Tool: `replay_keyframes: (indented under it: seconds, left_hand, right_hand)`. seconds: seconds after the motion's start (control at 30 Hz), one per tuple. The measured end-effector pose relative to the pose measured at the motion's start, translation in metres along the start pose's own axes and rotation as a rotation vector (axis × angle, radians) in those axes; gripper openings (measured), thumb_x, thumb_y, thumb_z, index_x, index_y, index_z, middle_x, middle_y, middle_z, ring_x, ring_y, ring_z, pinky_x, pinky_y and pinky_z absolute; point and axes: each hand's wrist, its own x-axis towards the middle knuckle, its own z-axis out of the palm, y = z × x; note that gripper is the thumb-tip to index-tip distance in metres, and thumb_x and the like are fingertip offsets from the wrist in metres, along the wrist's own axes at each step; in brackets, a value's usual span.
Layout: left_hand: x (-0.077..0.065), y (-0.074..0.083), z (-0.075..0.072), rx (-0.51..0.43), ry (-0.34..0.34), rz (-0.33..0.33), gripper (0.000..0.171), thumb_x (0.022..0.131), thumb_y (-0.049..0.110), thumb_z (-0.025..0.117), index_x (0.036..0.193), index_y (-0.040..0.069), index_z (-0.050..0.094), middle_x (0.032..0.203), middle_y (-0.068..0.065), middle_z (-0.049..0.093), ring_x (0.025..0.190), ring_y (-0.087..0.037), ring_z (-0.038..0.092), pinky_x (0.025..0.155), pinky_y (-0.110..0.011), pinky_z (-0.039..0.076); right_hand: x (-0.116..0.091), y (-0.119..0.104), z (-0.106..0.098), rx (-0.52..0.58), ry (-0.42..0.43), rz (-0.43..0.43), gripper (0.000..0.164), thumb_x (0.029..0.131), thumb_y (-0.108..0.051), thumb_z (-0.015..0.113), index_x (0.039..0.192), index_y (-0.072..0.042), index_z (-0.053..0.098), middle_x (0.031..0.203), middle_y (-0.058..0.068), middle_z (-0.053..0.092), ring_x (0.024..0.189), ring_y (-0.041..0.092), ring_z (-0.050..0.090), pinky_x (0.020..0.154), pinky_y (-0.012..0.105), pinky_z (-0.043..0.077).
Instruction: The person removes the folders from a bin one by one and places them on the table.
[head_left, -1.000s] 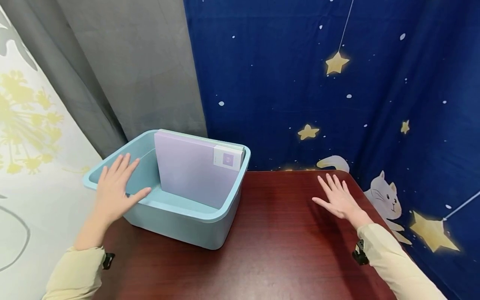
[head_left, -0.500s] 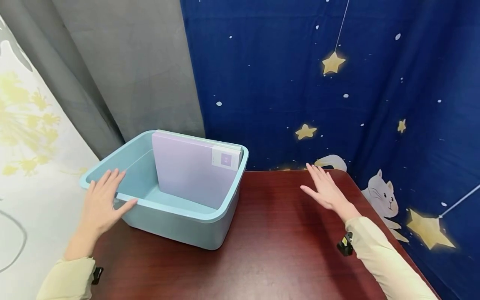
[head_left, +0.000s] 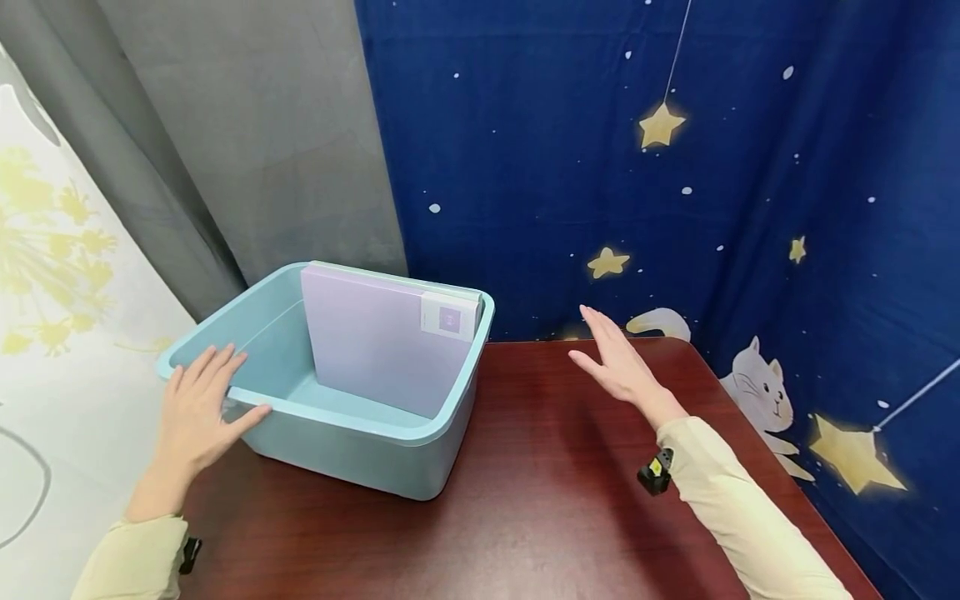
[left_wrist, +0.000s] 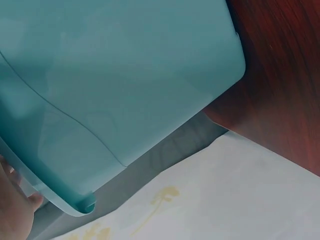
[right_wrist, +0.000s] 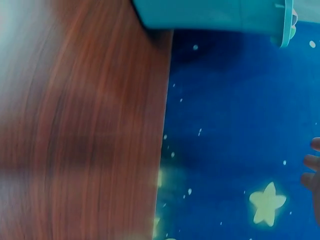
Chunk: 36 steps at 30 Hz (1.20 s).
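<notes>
A light blue plastic bin (head_left: 345, 454) stands on the left of the table in the head view. Inside it, a flat lilac box (head_left: 375, 342) with a white label stands upright against the far right side, a pale green edge showing behind it. My left hand (head_left: 197, 417) lies at the bin's near left corner, fingers extended over the rim (left_wrist: 40, 190) and thumb spread along the front. My right hand (head_left: 618, 362) hovers over the table to the right of the bin, fingers straight, holding nothing; its fingertips (right_wrist: 311, 162) show at the edge of the right wrist view.
The dark red wooden table (head_left: 525, 500) ends at a back edge before a blue star-patterned curtain (head_left: 525, 167). A grey curtain (head_left: 285, 142) hangs behind the bin. White patterned cloth (head_left: 67, 400) borders the left side.
My left hand has come down and back to the bin's near left rim. My right hand has moved left toward the bin and turned more side-on. The bin and box stay put.
</notes>
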Motion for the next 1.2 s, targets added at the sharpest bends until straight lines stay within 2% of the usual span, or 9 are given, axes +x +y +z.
replay_keyframes:
  seconds: [0.4,0.77,1.2]
  left_hand:
    - [-0.003,-0.003,0.006,-0.004,0.016,-0.007,0.076,0.071,0.050,0.063,0.130,0.005,0.046,0.137,-0.019,0.041,0.134,-0.028,0.024,0.105,-0.055,0.008]
    - [-0.004,-0.004,0.007,-0.014,0.025,-0.004,0.070,0.072,0.048,0.063,0.124,0.002,0.049,0.135,-0.020,0.042,0.134,-0.029,0.025,0.106,-0.054,0.007]
    - [-0.004,-0.006,0.010,-0.013,0.020,-0.019,0.069,0.072,0.047,0.063,0.122,0.001,0.049,0.134,-0.021,0.042,0.133,-0.031,0.025,0.106,-0.053,0.005]
  right_hand:
    - [0.024,-0.024,0.007,0.099,0.064,-0.019,0.072,0.088,-0.046,0.052,0.146,-0.019,0.018,0.149,0.008,0.022,0.135,0.028,0.020,0.105,0.050,0.019]
    - [0.050,-0.047,0.019,0.176,0.081,-0.016,0.079,0.081,-0.045,0.062,0.144,-0.017,0.024,0.146,0.007,0.028,0.133,0.025,0.024,0.104,0.049,0.023]
    - [0.076,-0.073,0.024,0.216,0.045,-0.020,0.082,0.079,-0.044,0.065,0.145,-0.019,0.022,0.147,0.005,0.026,0.135,0.023,0.021,0.104,0.048,0.024]
